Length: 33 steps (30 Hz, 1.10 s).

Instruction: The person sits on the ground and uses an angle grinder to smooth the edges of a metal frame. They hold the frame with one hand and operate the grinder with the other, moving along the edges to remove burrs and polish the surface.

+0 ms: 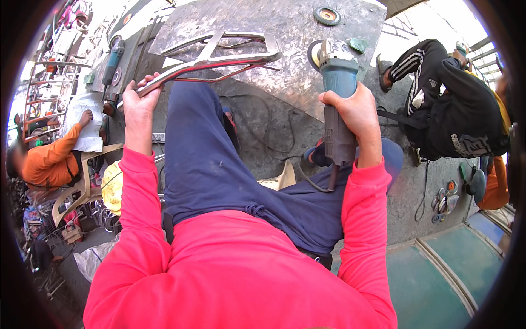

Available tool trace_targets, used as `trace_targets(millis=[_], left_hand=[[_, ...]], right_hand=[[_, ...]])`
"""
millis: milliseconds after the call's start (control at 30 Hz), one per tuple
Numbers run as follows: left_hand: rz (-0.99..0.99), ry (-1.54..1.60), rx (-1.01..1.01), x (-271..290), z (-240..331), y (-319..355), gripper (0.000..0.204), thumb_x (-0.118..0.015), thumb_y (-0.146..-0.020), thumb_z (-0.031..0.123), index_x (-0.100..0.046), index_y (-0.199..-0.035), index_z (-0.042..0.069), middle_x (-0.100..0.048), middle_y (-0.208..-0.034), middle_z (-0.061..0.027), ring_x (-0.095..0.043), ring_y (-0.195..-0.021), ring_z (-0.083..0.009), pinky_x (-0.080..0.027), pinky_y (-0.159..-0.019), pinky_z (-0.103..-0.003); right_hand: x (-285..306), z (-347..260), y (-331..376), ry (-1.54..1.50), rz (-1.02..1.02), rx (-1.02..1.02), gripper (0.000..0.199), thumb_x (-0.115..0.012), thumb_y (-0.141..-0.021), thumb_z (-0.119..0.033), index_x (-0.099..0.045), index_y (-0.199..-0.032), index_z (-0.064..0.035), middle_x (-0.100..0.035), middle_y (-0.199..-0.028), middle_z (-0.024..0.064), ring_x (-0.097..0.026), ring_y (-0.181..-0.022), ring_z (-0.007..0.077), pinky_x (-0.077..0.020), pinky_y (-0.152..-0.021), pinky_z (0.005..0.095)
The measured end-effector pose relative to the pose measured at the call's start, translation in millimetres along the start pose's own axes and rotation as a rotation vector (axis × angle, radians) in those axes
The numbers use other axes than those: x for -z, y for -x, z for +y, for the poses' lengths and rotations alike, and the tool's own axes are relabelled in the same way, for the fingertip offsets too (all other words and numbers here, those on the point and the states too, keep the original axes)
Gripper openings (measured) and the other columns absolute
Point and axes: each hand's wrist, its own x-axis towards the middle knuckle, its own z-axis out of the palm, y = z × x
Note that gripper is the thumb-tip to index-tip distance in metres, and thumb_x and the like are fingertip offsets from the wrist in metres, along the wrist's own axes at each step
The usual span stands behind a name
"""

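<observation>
My left hand is closed around one end of a shiny bent metal tube frame, which reaches to the right above my knee. In my right hand is a teal and black angle grinder, gripped by its dark body. The grinder's head points away from me, with a pale disc on its left side. A gap separates the disc from the frame's right end. From the grinder's rear a cable runs down over my thigh. Whether the disc spins cannot be told.
A worn metal sheet lies ahead, bearing a loose disc and a green piece. Another grinder lies at left. A person in black sits at right, near several discs; a person in orange is at left.
</observation>
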Motion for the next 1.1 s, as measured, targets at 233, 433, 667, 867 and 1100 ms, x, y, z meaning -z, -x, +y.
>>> trace_targets(millis=[233, 433, 667, 867, 1100], left_hand=[[-0.165, -0.134, -0.186, -42, 11, -16, 0.031, -0.044, -0.109, 0.024, -0.039, -0.089, 0.001, -0.051, -0.09, -0.0176, -0.061, -0.098, -0.039, -0.048, -0.102, -0.066], [-0.242, -0.026, -0.202, -72, -48, -11, 0.034, -0.045, -0.109, 0.034, -0.036, -0.098, 0.004, -0.049, -0.085, -0.0142, -0.059, -0.078, -0.0306, -0.058, -0.088, -0.06], [-0.147, -0.21, -0.327, -94, -39, -47, 0.041, -0.033, -0.112, 0.032, -0.039, -0.084, 0.002, -0.047, -0.065, -0.0125, -0.059, -0.068, -0.0322, -0.054, -0.076, -0.054], [-0.122, -0.337, -0.332, -123, -37, -65, 0.029, -0.039, -0.11, 0.025, -0.037, -0.096, 0.0, -0.046, -0.069, -0.0114, -0.049, -0.054, -0.0262, -0.056, -0.061, -0.056], [-0.373, -0.598, -0.416, -196, -59, -146, 0.035, -0.044, -0.11, 0.035, -0.054, -0.104, 0.001, -0.052, -0.064, -0.0097, -0.054, -0.051, -0.0274, -0.05, -0.046, -0.044]], right_hand=[[0, 1, 2, -0.043, 0.022, 0.07, 0.062, -0.088, -0.065, -0.034, -0.068, -0.103, 0.0105, -0.074, -0.094, 0.0252, -0.075, -0.084, 0.0317, -0.0579, -0.076, 0.04], [-6, -5, 3, -0.097, -0.007, 0.088, 0.059, -0.087, -0.065, -0.033, -0.069, -0.102, 0.009, -0.075, -0.092, 0.023, -0.075, -0.084, 0.0308, -0.0583, -0.076, 0.04], [-7, -20, 11, -0.129, -0.049, 0.141, 0.059, -0.086, -0.066, -0.03, -0.067, -0.105, 0.0094, -0.075, -0.092, 0.0228, -0.075, -0.084, 0.0306, -0.0588, -0.078, 0.039], [-13, -32, 18, -0.17, -0.08, 0.178, 0.056, -0.085, -0.066, -0.029, -0.067, -0.104, 0.009, -0.075, -0.092, 0.0228, -0.076, -0.085, 0.0307, -0.0589, -0.078, 0.0396], [-25, -44, 21, -0.105, -0.117, 0.216, 0.051, -0.087, -0.069, -0.021, -0.066, -0.107, 0.0067, -0.073, -0.092, 0.0141, -0.07, -0.078, 0.0179, -0.0571, -0.074, 0.0336]])
